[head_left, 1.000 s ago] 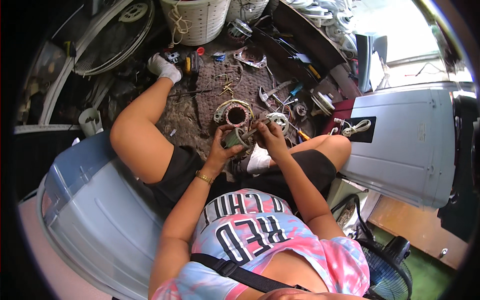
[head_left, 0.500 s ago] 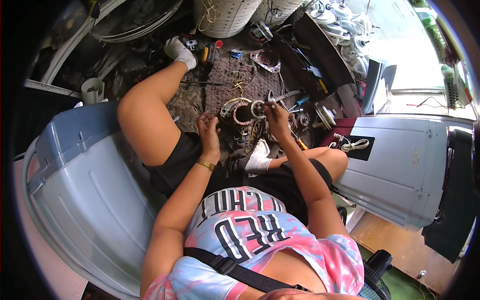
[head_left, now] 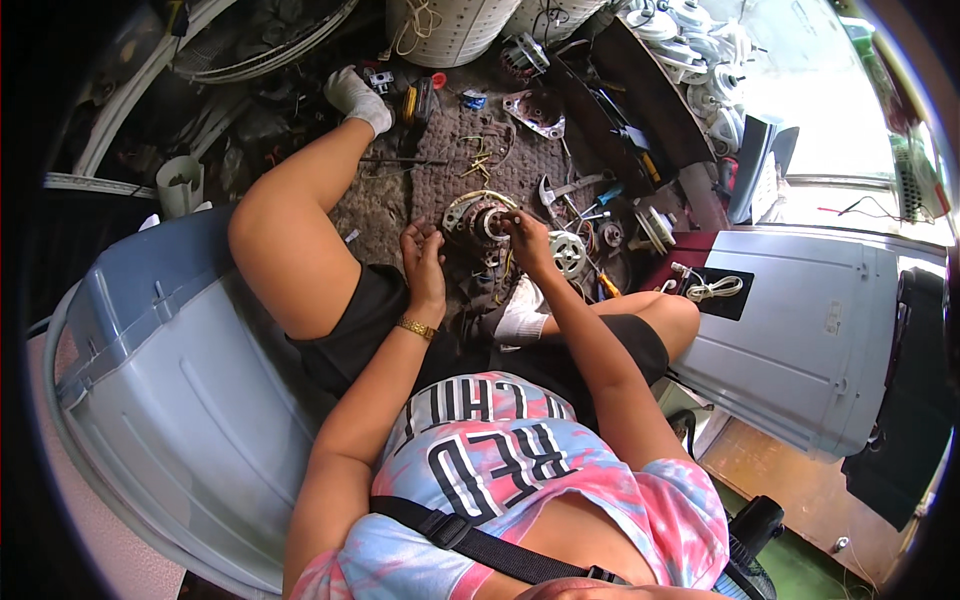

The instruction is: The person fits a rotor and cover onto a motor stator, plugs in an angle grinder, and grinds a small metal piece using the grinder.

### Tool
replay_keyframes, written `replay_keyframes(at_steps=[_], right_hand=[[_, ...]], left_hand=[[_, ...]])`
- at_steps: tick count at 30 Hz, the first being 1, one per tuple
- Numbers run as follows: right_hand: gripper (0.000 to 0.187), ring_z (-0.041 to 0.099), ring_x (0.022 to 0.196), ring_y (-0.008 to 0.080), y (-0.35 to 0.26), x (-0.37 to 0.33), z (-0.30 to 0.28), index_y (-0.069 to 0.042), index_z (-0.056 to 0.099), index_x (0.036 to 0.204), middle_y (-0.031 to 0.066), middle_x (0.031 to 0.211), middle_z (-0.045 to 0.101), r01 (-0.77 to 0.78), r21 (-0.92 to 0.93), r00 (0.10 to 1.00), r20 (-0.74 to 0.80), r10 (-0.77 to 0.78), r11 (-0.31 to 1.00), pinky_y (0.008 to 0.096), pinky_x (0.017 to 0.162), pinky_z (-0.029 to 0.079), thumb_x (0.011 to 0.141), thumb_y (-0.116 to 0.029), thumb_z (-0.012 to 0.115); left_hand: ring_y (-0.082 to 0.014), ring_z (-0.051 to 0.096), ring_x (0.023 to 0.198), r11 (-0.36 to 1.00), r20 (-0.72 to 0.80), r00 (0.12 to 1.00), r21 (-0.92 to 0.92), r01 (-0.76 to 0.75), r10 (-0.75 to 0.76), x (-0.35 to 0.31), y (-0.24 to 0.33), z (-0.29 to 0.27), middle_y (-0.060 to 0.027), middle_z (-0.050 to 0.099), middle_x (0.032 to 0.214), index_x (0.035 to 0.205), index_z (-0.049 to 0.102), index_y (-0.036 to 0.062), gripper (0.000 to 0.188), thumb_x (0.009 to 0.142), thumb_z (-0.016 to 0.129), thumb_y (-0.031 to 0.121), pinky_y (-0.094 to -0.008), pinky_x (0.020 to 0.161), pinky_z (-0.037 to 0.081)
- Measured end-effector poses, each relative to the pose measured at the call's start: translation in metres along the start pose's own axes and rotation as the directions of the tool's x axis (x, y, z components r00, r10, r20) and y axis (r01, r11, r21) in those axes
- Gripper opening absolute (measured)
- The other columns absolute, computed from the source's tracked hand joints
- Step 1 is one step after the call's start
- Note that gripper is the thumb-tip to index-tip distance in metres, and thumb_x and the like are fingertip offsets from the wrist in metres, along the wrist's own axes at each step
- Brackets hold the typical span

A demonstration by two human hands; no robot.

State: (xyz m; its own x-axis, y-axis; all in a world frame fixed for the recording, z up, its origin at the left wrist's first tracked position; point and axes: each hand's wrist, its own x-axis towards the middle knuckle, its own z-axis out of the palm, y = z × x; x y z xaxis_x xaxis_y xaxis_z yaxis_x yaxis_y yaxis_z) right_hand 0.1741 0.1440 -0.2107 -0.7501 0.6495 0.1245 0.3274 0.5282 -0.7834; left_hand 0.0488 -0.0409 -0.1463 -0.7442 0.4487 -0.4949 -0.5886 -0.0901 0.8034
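On the mat between my legs lies an open motor housing [head_left: 456,213] with a ring of copper windings inside. My right hand [head_left: 530,245] pinches a round metal rotor [head_left: 493,222] by its shaft, right at the housing's opening. How deep the rotor sits in it I cannot tell. My left hand [head_left: 424,265] hovers just left of the housing, fingers loosely curled and apart, holding nothing. A pale round end cover [head_left: 568,254] with cut-outs lies right of my right hand.
A hammer [head_left: 546,196], screwdrivers and loose motor parts lie to the right. Beyond the housing are a triangular metal bracket [head_left: 536,113] and a yellow-and-black tool [head_left: 411,104]. Large grey appliance panels [head_left: 190,400] flank me. White perforated drums [head_left: 445,35] stand at the back.
My right hand has moved left with the rotor, from beside the housing to its opening. The pale end cover now shows beside my wrist. My left hand has barely shifted.
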Motion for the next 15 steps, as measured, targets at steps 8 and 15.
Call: replay_keyframes(at_steps=[8, 15], right_hand=[[0.015, 0.072, 0.084, 0.033, 0.014, 0.003, 0.009, -0.001, 0.067, 0.107, 0.0192, 0.094, 0.073, -0.018, -0.083, 1.0, -0.007, 0.017, 0.996, 0.0393, 0.073, 0.054, 0.096, -0.01, 0.066], [0.021, 0.069, 0.086, 0.0401, 0.006, 0.003, 0.022, -0.002, 0.067, 0.113, 0.021, 0.095, 0.072, 0.029, -0.128, 1.0, 0.01, -0.027, 0.991, 0.0428, 0.073, 0.054, 0.095, -0.013, 0.067]], left_hand=[[-0.0084, 0.055, 0.103, 1.0, 0.022, 1.0, 0.022, 0.019, -0.019, 0.002, -0.001, 0.006, 0.005, 0.055, 0.117, 0.133, 0.051, 0.0173, 0.038, 0.097, 0.061, 0.025, -0.0264, 0.083, 0.043], [-0.0096, 0.061, 0.1, 0.999, -0.016, 1.0, 0.04, -0.008, 0.008, 0.004, -0.004, -0.001, 0.004, 0.059, 0.116, 0.132, 0.053, 0.0166, 0.033, 0.1, 0.058, 0.023, -0.0281, 0.08, 0.047]])
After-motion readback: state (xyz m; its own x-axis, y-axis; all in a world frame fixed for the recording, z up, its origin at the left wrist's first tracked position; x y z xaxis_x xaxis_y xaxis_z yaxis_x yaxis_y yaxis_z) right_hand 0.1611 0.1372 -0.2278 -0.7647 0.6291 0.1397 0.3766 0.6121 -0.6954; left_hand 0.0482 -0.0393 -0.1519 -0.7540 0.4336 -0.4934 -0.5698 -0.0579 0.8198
